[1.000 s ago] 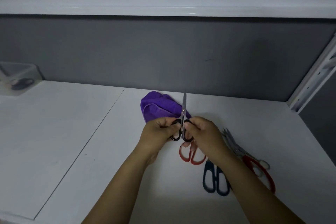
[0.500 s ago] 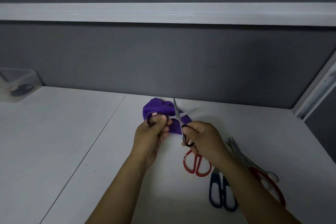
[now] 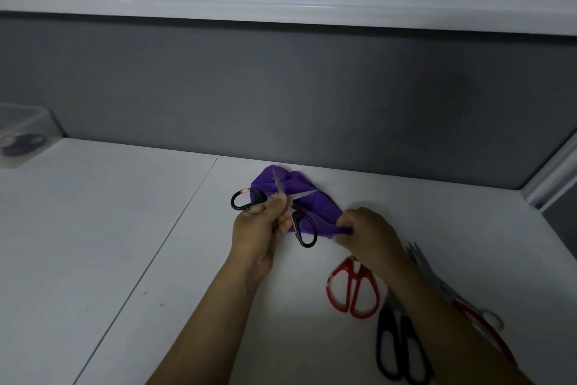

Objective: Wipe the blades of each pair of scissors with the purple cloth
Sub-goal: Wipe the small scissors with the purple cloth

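Observation:
My left hand [image 3: 260,223] grips small black-handled scissors [image 3: 304,228] near the pivot, with their blades spread wide apart above the purple cloth [image 3: 312,202]. The cloth lies bunched on the white table near the back wall. My right hand [image 3: 368,234] pinches the cloth's near right corner. Red-handled scissors [image 3: 352,291] and dark blue-handled scissors [image 3: 401,350] lie on the table under my right forearm. Further scissors with a red and grey handle [image 3: 477,325] lie at the right, partly hidden by that arm.
The white table [image 3: 109,244] has a seam running diagonally at the left. A clear plastic box [image 3: 22,134] with a dark object inside stands at the far left by the grey wall. A white shelf [image 3: 281,3] runs overhead.
The black scissors went from blades together, held by both hands, to blades spread wide. My right hand let go of its handle loop and took hold of the cloth's corner.

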